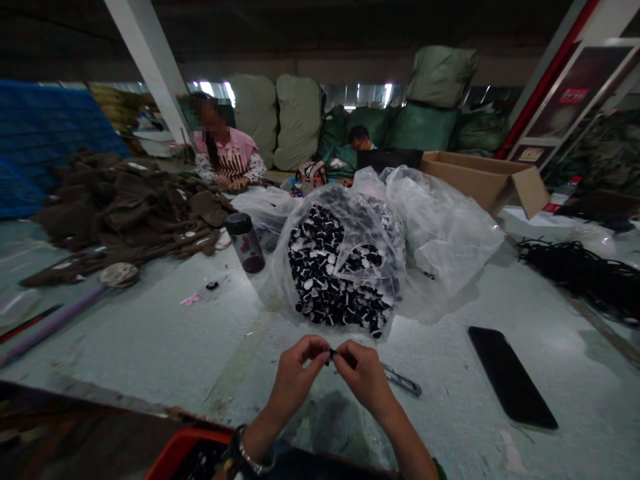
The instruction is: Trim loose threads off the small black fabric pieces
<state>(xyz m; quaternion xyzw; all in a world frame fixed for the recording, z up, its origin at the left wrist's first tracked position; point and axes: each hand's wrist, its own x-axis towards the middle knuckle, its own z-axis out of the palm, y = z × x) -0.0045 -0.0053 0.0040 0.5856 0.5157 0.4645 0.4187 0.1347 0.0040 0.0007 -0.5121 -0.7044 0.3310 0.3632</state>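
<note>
Two bare hands reach in from the near edge of the view, the left hand (297,375) and the right hand (364,377) both closed in a tight pinch. Their fingertips meet above a pale grey-green work table (150,350), gripping a small dark piece (331,353) between them, too small to make out in detail. A metal bracelet (257,453) circles the left wrist. Just beyond the right hand lies a small metal tool (403,380), and further right lies a black smartphone (510,377). At near left, an orange-red plastic crate (185,447) holds dark items. Straight ahead, a clear plastic bag (325,267) bulges with small black-and-white pieces. To its left stands a dark-lidded bottle (245,243), and beyond that spreads a heap of brown fabric (125,207). A tangle of black cord (575,280) lies at right. Far off, a co-worker in a pink top (225,153) sits with both hands low, near large green sacks (300,120), and an open cardboard box (485,180) rests at far right
</note>
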